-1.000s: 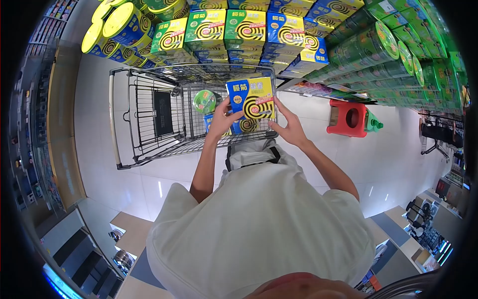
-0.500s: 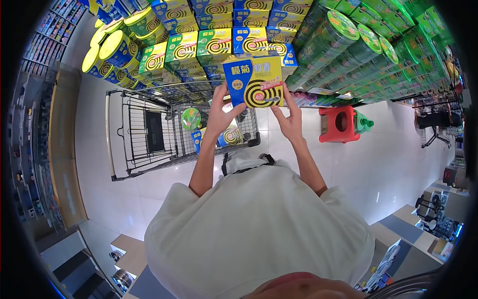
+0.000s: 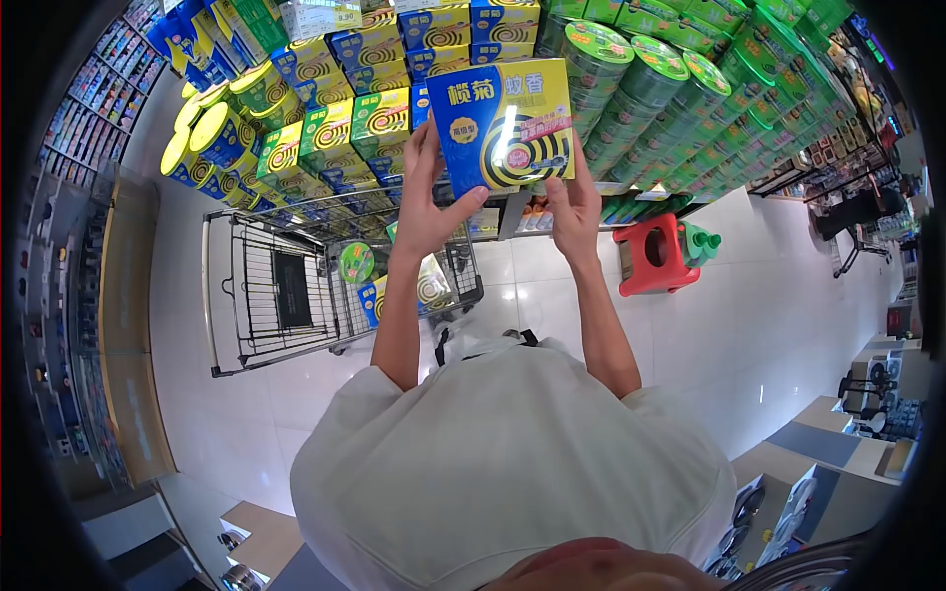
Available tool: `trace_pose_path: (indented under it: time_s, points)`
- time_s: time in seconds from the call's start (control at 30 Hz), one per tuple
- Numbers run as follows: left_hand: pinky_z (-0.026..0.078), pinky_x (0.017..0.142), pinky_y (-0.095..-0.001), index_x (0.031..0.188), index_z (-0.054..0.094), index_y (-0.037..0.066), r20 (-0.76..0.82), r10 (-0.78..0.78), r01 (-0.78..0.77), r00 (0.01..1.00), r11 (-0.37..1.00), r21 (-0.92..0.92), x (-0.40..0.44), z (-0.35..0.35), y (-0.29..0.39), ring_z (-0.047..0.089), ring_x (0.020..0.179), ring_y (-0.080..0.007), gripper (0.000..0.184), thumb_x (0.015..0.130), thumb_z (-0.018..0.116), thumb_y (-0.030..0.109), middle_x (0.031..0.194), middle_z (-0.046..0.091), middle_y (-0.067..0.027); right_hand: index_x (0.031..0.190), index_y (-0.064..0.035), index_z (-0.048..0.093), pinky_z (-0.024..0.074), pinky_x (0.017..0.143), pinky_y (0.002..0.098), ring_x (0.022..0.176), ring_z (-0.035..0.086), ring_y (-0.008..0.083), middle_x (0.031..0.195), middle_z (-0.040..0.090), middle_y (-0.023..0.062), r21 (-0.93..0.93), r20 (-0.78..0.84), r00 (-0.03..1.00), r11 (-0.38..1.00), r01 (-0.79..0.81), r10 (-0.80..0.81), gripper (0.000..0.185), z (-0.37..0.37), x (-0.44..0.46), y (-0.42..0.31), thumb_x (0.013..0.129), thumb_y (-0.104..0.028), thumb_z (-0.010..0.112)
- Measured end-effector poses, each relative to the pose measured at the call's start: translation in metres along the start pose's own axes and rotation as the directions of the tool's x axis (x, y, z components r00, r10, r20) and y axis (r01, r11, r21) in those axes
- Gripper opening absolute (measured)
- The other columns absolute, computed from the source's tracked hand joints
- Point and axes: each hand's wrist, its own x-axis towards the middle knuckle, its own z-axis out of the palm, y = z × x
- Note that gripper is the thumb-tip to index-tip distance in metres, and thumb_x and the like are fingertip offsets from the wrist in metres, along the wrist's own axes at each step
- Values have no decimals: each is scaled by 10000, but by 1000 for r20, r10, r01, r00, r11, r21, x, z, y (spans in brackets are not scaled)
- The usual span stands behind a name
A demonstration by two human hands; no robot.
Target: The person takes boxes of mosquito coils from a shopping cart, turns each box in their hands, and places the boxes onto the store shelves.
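Observation:
A blue and yellow box of mosquito coils (image 3: 505, 126), printed with a black spiral, is held up between my two hands, its front facing me. My left hand (image 3: 431, 207) grips the box's left side, thumb at the lower edge and fingers partly hidden behind. On the right side, my right hand (image 3: 574, 209) grips it the same way, thumb on the lower right corner. Beyond the box stand stacked boxes with the same spiral, some green and yellow (image 3: 325, 133), others blue and yellow (image 3: 437, 28).
A wire shopping cart (image 3: 210, 295) at the left holds a green round tub (image 3: 357, 262) and several boxes (image 3: 371, 299). Green cylindrical tubs (image 3: 658, 61) are stacked at the right. On the floor there stand a red stool (image 3: 631, 258) and green bottles (image 3: 698, 242).
The box has come closer to my head and looks larger, with both hands still on it. The view has shifted, so the shelves and stool appear further left.

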Motion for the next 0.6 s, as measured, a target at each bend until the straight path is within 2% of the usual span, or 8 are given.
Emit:
trace_pose_path:
  time_s: [0.13,0.3,0.43,0.5,0.53,0.6]
  points:
    - [358,1185,-459,1621,239,90,3,46,-46,999,998,-53,-5,18,12,379,1440,-300,1066,760,837,285,1540,267,-176,1585,14,297,378,1105,314,1300,514,157,1484,541,134,25,7,1000,1000,6,-6,662,-17,-7,-18,1028,-171,604]
    - [354,1185,-474,1616,246,85,1,80,-80,997,996,-26,-19,37,19,369,1449,-309,1095,731,853,301,1557,262,-163,1601,3,261,386,1110,316,1340,489,167,1542,472,134,71,13,1000,997,-11,10,677,-32,-23,-36,1033,-159,592]
    - [384,1151,-476,1617,258,96,-32,124,-124,992,992,-2,-31,50,18,386,1436,-313,1116,704,865,301,1542,307,-162,1601,8,254,393,1105,312,1330,500,167,1541,473,134,97,5,1000,995,16,-16,674,-39,-39,-41,1034,-143,587]
    - [391,1144,-419,1565,279,-8,-49,132,-134,990,990,-44,-38,56,23,405,1410,-267,1062,740,869,304,1500,350,-126,1595,17,262,399,1099,309,1320,511,169,1539,474,135,107,-10,1000,994,-15,16,667,-43,-46,-44,1033,-134,589]
    - [391,1144,-419,1565,279,-8,-56,134,-136,989,990,-40,-42,59,26,405,1410,-267,1062,740,869,304,1500,350,-126,1590,21,274,409,1089,306,1312,519,169,1535,478,136,97,-13,999,995,-33,34,664,-45,-49,-46,1034,-148,596]
    - [410,1120,-466,1611,276,87,-77,111,-119,991,988,-94,-48,64,32,441,1388,-293,1100,712,875,292,1523,360,-136,1587,23,281,411,1085,302,1312,519,169,1532,482,139,97,-16,1000,995,-14,16,666,-48,-54,-50,1032,-155,603]
